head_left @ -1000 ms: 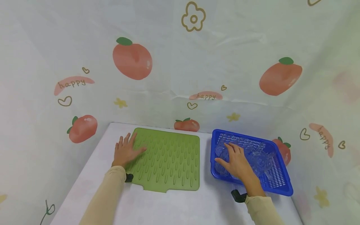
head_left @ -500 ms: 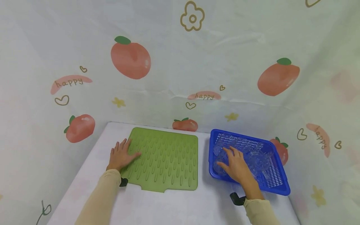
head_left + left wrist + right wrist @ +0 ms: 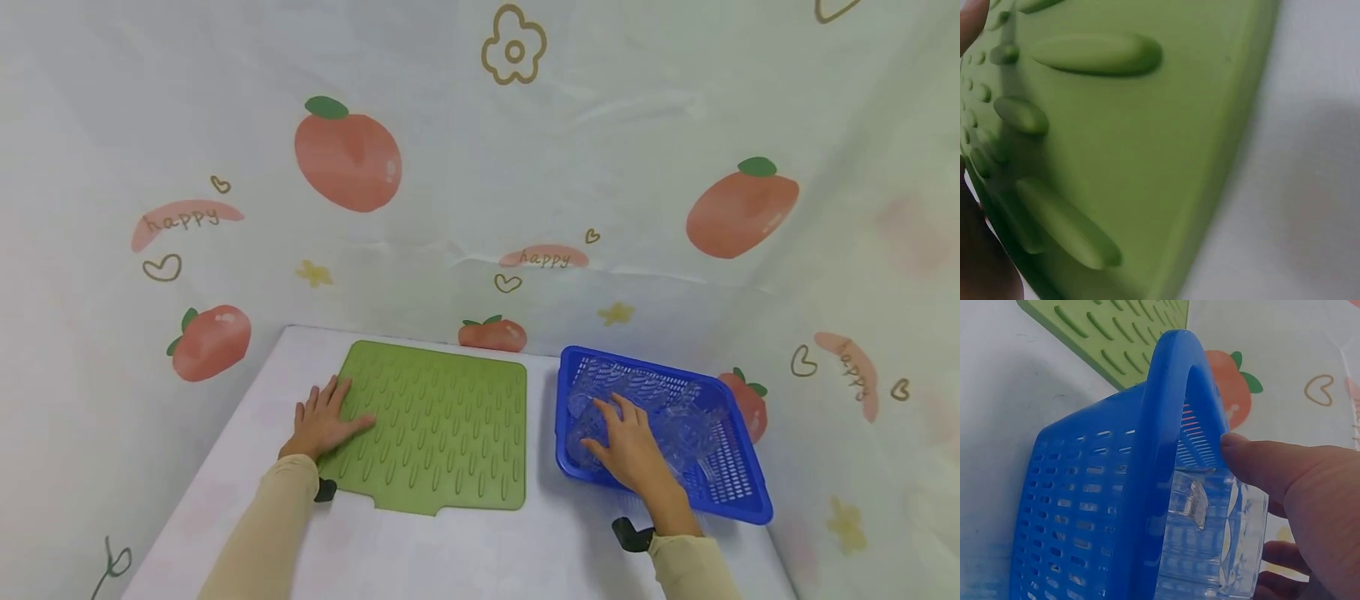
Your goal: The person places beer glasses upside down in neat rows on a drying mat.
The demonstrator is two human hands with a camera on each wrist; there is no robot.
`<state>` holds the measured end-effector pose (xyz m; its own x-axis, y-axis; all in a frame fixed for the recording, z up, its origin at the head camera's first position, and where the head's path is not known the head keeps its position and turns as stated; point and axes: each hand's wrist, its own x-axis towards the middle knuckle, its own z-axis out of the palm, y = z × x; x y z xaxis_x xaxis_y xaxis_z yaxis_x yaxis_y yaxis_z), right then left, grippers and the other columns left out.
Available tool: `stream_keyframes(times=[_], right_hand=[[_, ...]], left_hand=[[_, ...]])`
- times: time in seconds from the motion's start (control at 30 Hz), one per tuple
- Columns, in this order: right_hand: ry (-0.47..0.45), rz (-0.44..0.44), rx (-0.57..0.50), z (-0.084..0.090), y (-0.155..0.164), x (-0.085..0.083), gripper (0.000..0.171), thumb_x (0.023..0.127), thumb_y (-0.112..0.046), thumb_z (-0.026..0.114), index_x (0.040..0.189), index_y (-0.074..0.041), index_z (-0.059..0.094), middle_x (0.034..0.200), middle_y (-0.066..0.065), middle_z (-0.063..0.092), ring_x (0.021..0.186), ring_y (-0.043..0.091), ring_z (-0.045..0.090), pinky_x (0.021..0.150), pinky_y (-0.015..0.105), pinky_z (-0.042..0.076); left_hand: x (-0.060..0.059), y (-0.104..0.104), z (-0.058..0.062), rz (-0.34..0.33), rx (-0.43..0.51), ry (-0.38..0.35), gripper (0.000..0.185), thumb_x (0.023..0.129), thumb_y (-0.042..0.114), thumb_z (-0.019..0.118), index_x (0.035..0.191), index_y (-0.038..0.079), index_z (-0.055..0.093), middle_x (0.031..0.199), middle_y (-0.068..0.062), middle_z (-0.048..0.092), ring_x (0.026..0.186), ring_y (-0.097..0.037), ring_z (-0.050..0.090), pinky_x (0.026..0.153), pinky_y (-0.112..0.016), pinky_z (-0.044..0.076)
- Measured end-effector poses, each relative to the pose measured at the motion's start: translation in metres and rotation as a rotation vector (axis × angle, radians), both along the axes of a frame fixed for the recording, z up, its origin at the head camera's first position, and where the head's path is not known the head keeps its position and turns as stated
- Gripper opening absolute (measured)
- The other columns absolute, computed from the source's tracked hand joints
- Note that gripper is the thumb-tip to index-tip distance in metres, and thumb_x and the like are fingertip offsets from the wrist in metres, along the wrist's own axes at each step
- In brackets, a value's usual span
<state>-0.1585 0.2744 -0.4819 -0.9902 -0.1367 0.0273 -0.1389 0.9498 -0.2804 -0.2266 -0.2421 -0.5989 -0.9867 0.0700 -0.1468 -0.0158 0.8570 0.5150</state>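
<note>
Sleeves point(image 3: 262, 525) reach over a white table point(image 3: 465, 550). The left hand point(image 3: 318, 423), fingers spread, lies over the left edge of a green mat point(image 3: 442, 433). Right of it, the right hand point(image 3: 630, 446), thumb and fingers parted, is at clear containers point(image 3: 686, 427) in a blue basket point(image 3: 731, 510); contact is unclear. Behind hangs fruit-printed cloth point(image 3: 450, 150).
</note>
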Motion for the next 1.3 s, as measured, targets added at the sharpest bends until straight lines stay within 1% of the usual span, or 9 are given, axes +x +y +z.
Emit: stream_keyframes(times=[0.1, 0.2, 0.33, 0.43, 0.6, 0.83, 1.0, 1.13, 1.3], right_hand=[[0.003, 0.000, -0.002, -0.002, -0.002, 0.000, 0.072, 0.093, -0.029, 0.075, 0.151, -0.002, 0.043, 0.159, 0.035, 0.029, 0.143, 0.058, 0.031, 0.107, 0.073, 0.040], [0.016, 0.005, 0.010, -0.004, -0.003, 0.000, 0.072, 0.093, -0.027, 0.076, 0.151, -0.001, 0.043, 0.158, 0.037, 0.029, 0.143, 0.059, 0.031, 0.108, 0.073, 0.038], [0.051, 0.002, 0.030, -0.004, -0.002, 0.000, 0.070, 0.092, -0.024, 0.076, 0.150, 0.000, 0.044, 0.157, 0.038, 0.032, 0.141, 0.059, 0.034, 0.111, 0.073, 0.036], [0.065, -0.004, 0.049, -0.004, -0.002, 0.000, 0.070, 0.092, -0.022, 0.076, 0.150, 0.000, 0.044, 0.155, 0.039, 0.033, 0.140, 0.059, 0.036, 0.111, 0.073, 0.036], [0.055, -0.017, 0.071, -0.005, -0.004, -0.004, 0.074, 0.092, -0.022, 0.077, 0.152, -0.001, 0.040, 0.155, 0.038, 0.034, 0.139, 0.060, 0.036, 0.111, 0.073, 0.034], [0.067, 0.002, 0.059, -0.003, -0.004, -0.008, 0.073, 0.090, -0.017, 0.078, 0.151, -0.002, 0.041, 0.148, 0.037, 0.040, 0.133, 0.059, 0.042, 0.108, 0.072, 0.038], [0.030, 0.012, 0.050, 0.003, -0.004, -0.008, 0.070, 0.092, -0.015, 0.075, 0.152, -0.004, 0.040, 0.147, 0.036, 0.039, 0.133, 0.059, 0.041, 0.105, 0.071, 0.042], [-0.008, 0.003, 0.037, 0.009, -0.006, -0.007, 0.072, 0.095, -0.016, 0.073, 0.155, -0.007, 0.036, 0.150, 0.035, 0.035, 0.138, 0.058, 0.037, 0.103, 0.070, 0.045], [-0.041, -0.019, 0.024, 0.017, -0.005, -0.006, 0.075, 0.097, -0.018, 0.071, 0.159, -0.008, 0.029, 0.153, 0.035, 0.030, 0.140, 0.057, 0.033, 0.102, 0.070, 0.046]], left_hand=[[0.005, 0.000, 0.001, -0.008, 0.013, -0.025, 0.107, 0.087, 0.073, 0.061, 0.164, 0.013, 0.018, 0.171, -0.024, 0.003, 0.152, -0.061, -0.004, 0.116, -0.080, -0.005], [0.007, -0.002, -0.005, -0.013, 0.000, -0.024, 0.108, 0.085, 0.075, 0.061, 0.164, 0.015, 0.018, 0.171, -0.024, 0.001, 0.152, -0.061, -0.006, 0.116, -0.080, -0.007], [0.005, 0.000, -0.007, -0.019, -0.043, -0.022, 0.109, 0.085, 0.075, 0.061, 0.164, 0.014, 0.017, 0.171, -0.024, 0.000, 0.152, -0.060, -0.007, 0.117, -0.079, -0.007], [0.004, 0.003, -0.003, -0.016, -0.062, -0.030, 0.109, 0.085, 0.074, 0.062, 0.164, 0.013, 0.018, 0.171, -0.023, 0.000, 0.152, -0.060, -0.006, 0.118, -0.079, -0.005], [0.003, 0.002, -0.005, -0.013, -0.055, -0.004, 0.108, 0.085, 0.074, 0.062, 0.164, 0.014, 0.019, 0.171, -0.022, 0.002, 0.153, -0.060, -0.004, 0.118, -0.078, -0.004], [-0.002, 0.002, -0.007, -0.014, -0.062, -0.009, 0.110, 0.084, 0.077, 0.060, 0.164, 0.016, 0.017, 0.172, -0.020, 0.000, 0.153, -0.058, -0.006, 0.118, -0.078, -0.006], [0.000, 0.004, -0.003, -0.011, -0.058, -0.019, 0.108, 0.085, 0.074, 0.062, 0.164, 0.014, 0.019, 0.171, -0.022, 0.002, 0.153, -0.059, -0.005, 0.118, -0.078, -0.005], [0.002, 0.004, -0.002, -0.009, -0.076, -0.039, 0.109, 0.085, 0.075, 0.060, 0.164, 0.014, 0.016, 0.172, -0.021, -0.002, 0.154, -0.058, -0.008, 0.119, -0.077, -0.007], [0.002, 0.004, -0.003, -0.013, -0.057, -0.016, 0.108, 0.084, 0.076, 0.060, 0.164, 0.016, 0.018, 0.172, -0.022, 0.000, 0.153, -0.059, -0.007, 0.118, -0.078, -0.006]])
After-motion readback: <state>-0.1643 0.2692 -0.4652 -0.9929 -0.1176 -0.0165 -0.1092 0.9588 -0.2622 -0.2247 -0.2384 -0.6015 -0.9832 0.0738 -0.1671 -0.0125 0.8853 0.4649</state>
